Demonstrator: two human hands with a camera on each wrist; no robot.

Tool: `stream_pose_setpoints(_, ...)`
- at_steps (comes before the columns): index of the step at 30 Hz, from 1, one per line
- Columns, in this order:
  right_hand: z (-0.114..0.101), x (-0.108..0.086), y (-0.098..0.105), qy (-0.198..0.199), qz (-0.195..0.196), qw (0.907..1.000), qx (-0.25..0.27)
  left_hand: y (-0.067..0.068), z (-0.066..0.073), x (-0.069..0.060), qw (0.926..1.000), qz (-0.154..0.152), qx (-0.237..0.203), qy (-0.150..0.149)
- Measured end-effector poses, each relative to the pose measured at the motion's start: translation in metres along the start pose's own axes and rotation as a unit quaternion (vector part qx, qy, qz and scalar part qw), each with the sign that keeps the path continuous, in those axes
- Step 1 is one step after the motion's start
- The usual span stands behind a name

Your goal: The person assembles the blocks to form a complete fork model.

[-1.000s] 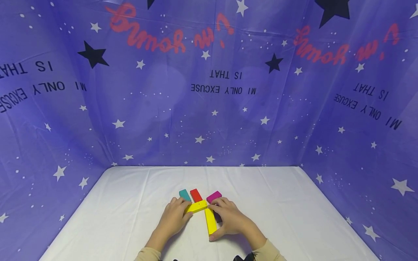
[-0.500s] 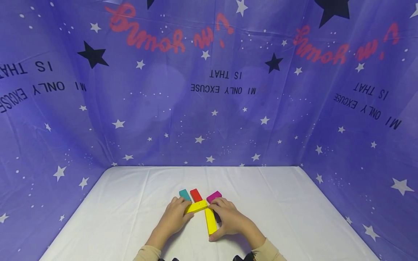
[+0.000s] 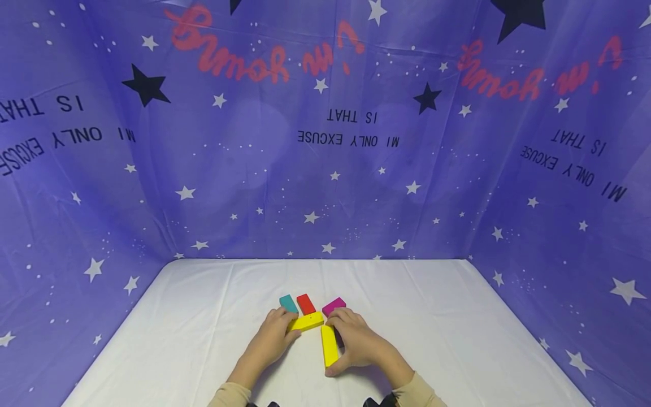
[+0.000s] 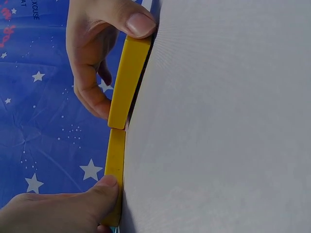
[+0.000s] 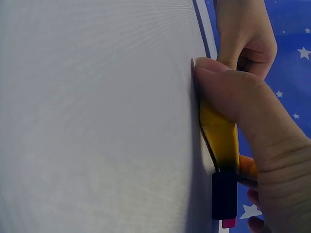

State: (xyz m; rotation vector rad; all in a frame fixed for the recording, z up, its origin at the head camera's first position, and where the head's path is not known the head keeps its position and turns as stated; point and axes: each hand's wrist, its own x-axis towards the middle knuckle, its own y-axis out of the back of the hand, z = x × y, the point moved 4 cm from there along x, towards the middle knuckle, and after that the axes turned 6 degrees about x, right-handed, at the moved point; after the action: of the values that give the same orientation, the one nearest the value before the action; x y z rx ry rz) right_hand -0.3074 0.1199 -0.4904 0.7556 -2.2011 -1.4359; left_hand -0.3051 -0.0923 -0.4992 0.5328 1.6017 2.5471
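In the head view, a yellow block (image 3: pixel 307 321) lies crosswise, its left end held between the thumb and fingers of my left hand (image 3: pixel 269 336). A second yellow block (image 3: pixel 329 346) points toward me from near its right end. My right hand (image 3: pixel 361 342) grips this one lengthwise, thumb at the near end and fingers at the far end. The left wrist view shows the two yellow blocks end to end, with the left thumb (image 4: pixel 104 191) pressed on the lower one. Partly hidden under my right hand is a dark block (image 5: pixel 224 195).
Just behind the yellow blocks lie a teal block (image 3: pixel 288 303), a red block (image 3: pixel 306 304) and a magenta block (image 3: pixel 334 306). All rest on a white-covered table (image 3: pixel 432 316). A purple star-printed curtain (image 3: pixel 325 186) encloses the back and both sides.
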Motion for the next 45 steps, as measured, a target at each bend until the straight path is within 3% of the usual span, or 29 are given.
stream_pose_setpoints(18,-0.005,-0.002,0.003,0.014,0.016,0.9997,-0.01,0.001,0.0,-0.002,1.0,-0.002,-0.008,0.0)
stream_pose_setpoints(28,-0.021,-0.006,0.006,0.027,0.025,0.9985,-0.04,0.001,0.0,-0.001,1.0,0.002,-0.003,-0.004)
stream_pose_setpoints(45,-0.023,-0.008,0.002,0.012,0.02,0.9991,-0.035,0.0,-0.001,0.001,1.0,0.002,0.003,-0.005)
